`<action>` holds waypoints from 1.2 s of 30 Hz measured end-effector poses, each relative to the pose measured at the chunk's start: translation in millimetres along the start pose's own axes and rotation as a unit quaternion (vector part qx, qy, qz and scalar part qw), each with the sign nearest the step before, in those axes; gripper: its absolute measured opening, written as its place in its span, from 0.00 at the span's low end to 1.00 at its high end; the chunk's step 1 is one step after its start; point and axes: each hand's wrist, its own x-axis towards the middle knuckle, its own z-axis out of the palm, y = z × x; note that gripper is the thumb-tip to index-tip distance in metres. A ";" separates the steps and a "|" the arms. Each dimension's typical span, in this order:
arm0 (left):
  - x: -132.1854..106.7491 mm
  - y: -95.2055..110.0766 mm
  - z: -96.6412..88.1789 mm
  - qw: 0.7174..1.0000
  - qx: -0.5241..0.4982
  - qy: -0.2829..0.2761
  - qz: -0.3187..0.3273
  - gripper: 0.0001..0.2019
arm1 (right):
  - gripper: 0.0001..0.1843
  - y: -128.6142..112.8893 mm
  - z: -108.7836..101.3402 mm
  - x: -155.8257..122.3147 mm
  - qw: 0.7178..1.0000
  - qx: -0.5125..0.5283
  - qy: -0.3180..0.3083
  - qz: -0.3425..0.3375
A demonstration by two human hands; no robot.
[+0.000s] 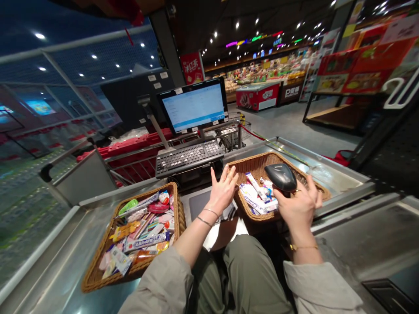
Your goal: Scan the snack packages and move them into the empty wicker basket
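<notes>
— Where's the scanner [280, 176]?
— In our right hand [299, 207], grip wrapped round its handle; the smooth black oval head lies level, long axis pointing left, over the right woven basket [319, 189].
— And the other?
— Our left hand [222, 192] hangs spread, holding nothing, just left of it.

I see one basket [98, 274] of snacks on the table [59, 270] at my left, another basket [258, 163] at my right, the keyboard [189, 157] behind them, the screen [194, 106] above it.
</notes>
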 end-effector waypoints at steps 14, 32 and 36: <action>-90.9 -45.7 -35.7 0.992 0.014 -0.008 -0.122 0.27 | 0.21 -54.3 24.0 -15.8 0.994 0.060 -0.056 -0.068; -199.6 -139.7 -68.5 0.954 0.083 -0.042 -0.284 0.25 | 0.16 -121.1 68.1 -58.4 0.973 0.109 -0.130 -0.158; -214.2 -148.2 -69.7 0.949 0.092 -0.058 -0.295 0.25 | 0.16 -133.9 73.5 -68.3 0.966 0.115 -0.156 -0.172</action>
